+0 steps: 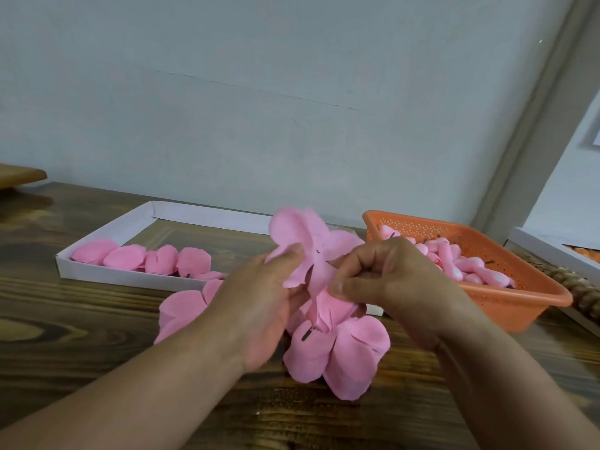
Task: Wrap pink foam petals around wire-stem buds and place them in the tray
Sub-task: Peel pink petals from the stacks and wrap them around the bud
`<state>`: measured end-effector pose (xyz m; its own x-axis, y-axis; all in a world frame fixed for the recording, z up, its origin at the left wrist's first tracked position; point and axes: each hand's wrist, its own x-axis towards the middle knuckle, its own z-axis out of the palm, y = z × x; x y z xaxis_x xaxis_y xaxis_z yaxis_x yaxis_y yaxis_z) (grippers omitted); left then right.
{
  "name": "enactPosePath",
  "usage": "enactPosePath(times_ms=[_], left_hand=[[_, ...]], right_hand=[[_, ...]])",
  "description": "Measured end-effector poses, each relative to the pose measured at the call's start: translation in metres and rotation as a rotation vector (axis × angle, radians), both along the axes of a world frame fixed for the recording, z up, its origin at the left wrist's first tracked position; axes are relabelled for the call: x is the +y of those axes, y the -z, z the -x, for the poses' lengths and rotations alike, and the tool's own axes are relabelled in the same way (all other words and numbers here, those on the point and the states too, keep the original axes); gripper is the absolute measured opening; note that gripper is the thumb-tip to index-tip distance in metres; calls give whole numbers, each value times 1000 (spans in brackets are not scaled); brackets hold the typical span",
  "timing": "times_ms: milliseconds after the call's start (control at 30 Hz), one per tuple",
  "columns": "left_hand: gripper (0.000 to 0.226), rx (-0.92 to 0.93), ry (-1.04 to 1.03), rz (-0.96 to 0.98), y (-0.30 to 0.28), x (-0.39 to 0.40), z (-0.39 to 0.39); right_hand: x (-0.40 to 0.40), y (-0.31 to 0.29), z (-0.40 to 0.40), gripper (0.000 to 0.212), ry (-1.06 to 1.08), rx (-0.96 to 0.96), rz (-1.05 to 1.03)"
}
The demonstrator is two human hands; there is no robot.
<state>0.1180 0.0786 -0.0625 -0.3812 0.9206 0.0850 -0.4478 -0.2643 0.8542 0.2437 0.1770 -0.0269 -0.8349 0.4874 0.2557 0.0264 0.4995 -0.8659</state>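
Your left hand (266,306) and right hand (386,280) pinch a soft, matte pink petal cluster (311,264), its lobes splayed and creased.

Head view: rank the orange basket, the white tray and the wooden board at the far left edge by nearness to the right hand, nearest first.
1. Orange basket: just beyond the right hand, on its right.
2. White tray: across the table to the left, past the left hand.
3. Wooden board: at the far left edge, by the wall.
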Motion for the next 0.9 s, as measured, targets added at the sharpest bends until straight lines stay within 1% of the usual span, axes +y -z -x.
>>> enactPosePath(times_ms=[67, 167, 233, 267, 333, 400, 467, 533, 600, 667, 733, 800, 900], left_hand=[[29, -85, -71, -5, 0, 1, 5], [28, -197, -95, 9, -1, 2, 8], [25, -229, -118, 20, -2, 2, 10], [24, -226, -125, 19, -2, 2, 11], [25, -189, -126, 24, -4, 1, 13], [27, -140, -118, 48, -4, 0, 13], [30, -103, -96, 75, -4, -1, 9], [30, -87, -74, 80, -5, -2, 5], [33, -67, -40, 67, -4, -3, 1], [39, -44, -20, 58, -4, -4, -2], [34, -71, -25, 65, -5, -4, -3], [31, -106, -36, 86, -6, -3, -3], [32, -134, -25, 100, -6, -4, -3]], right_hand=[[-2, 1, 2, 14, -2, -22, -13], [-4, 2, 3, 14, -2, -96, -71], [-1, -4, -2, 14, 35, -112, -90], [2, -9, -7, 17, 62, -85, -79], [6, -18, -17, 22, 107, 29, -47], [8, -23, -20, 25, 132, 205, -41], [5, -22, -18, 24, 150, 380, -63], [0, -19, -13, 22, 161, 470, -106], [-5, -16, -10, 20, 170, 468, -179], [-8, -13, -8, 19, 207, 422, -285], [-8, -11, -7, 21, 237, 379, -360], [-9, -10, -6, 21, 242, 343, -382], [-10, -9, -6, 18, 252, 297, -418]])
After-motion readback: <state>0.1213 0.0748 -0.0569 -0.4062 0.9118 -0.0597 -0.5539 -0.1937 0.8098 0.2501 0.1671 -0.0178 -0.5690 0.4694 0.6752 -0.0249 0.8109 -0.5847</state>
